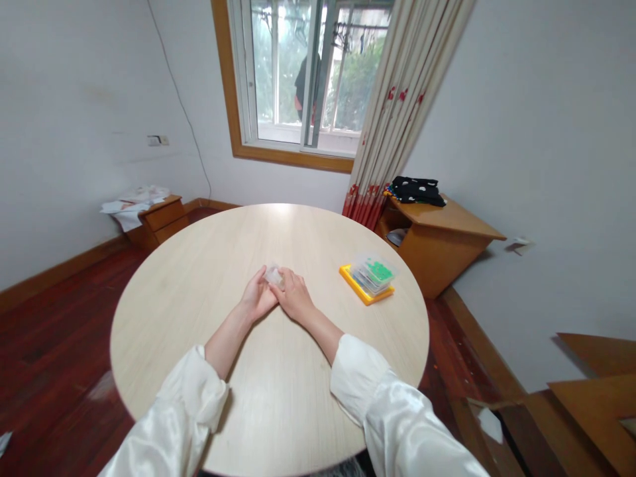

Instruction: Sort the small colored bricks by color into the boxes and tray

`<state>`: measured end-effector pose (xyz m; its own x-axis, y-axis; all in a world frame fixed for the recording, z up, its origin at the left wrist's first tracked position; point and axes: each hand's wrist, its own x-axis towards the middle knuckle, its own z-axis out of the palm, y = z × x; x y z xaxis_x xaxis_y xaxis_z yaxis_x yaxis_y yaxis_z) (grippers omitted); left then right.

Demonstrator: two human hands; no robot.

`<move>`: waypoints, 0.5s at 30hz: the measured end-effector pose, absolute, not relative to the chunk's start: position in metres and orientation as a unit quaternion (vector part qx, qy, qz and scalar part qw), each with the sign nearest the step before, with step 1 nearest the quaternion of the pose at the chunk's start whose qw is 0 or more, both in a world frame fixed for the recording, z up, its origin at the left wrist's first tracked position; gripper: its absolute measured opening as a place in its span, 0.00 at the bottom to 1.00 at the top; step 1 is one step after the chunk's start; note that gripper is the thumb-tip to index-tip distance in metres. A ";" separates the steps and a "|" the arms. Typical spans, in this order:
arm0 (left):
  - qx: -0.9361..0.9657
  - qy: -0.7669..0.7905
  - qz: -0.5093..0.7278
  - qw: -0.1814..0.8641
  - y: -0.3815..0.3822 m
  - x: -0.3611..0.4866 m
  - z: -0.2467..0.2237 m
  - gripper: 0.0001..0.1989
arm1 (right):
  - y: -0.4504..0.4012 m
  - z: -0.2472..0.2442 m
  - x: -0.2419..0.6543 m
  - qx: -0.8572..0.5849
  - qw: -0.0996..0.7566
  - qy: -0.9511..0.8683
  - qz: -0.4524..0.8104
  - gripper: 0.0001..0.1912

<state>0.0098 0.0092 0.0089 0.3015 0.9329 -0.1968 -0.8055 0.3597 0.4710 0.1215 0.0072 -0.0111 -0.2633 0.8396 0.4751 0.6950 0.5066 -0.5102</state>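
Note:
My left hand (pixel 257 297) and my right hand (pixel 297 297) meet near the middle of the round table (pixel 199 291). Between them is a small, clear whitish plastic item (pixel 273 274); whether it is a little box or a bag I cannot make out. The left hand cups it from the left, thumb up, while the right fingers close over its right side and partly hide it. To the right of my hands lies a yellow tray (pixel 368 299) with a stack of clear plastic boxes (pixel 370 281) on it. Small green pieces (pixel 379 269) show in the top one.
Beyond the table at right stands a wooden desk (pixel 452 218) with a folded black cloth (pixel 416 191) on top. A low cabinet (pixel 166 217) with papers is at far left. A window (pixel 308 79) and a long curtain (pixel 397 99) are behind; wooden boards (pixel 591 411) lie at lower right.

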 end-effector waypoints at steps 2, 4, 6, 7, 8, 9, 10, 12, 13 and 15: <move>0.145 0.227 0.544 0.795 0.011 0.010 0.008 0.12 | 0.012 -0.010 0.123 -0.476 0.357 -0.799 0.094 0.19; 0.147 0.235 0.549 0.789 0.012 0.011 0.007 0.10 | 0.015 -0.011 0.123 -0.453 0.352 -0.815 0.081 0.21; 0.144 0.244 0.559 0.779 0.014 0.012 0.006 0.08 | 0.018 -0.013 0.123 -0.430 0.344 -0.832 0.071 0.23; 0.142 0.247 0.564 0.775 0.015 0.012 0.005 0.08 | 0.019 -0.014 0.123 -0.423 0.340 -0.837 0.067 0.23; 0.139 0.249 0.569 0.772 0.015 0.012 0.005 0.07 | 0.020 -0.015 0.123 -0.419 0.337 -0.840 0.065 0.23; 0.137 0.250 0.572 0.769 0.016 0.013 0.004 0.07 | 0.021 -0.016 0.124 -0.418 0.334 -0.843 0.062 0.23; 0.136 0.252 0.574 0.767 0.016 0.013 0.003 0.07 | 0.022 -0.017 0.124 -0.417 0.332 -0.844 0.059 0.24; 0.138 0.255 0.577 0.764 0.017 0.013 0.002 0.07 | 0.023 -0.018 0.124 -0.417 0.328 -0.846 0.054 0.24; 0.141 0.257 0.576 0.763 0.017 0.013 0.002 0.08 | 0.023 -0.019 0.125 -0.418 0.326 -0.847 0.053 0.24; 0.148 0.263 0.574 0.761 0.016 0.013 0.002 0.10 | 0.023 -0.019 0.126 -0.422 0.321 -0.846 0.058 0.24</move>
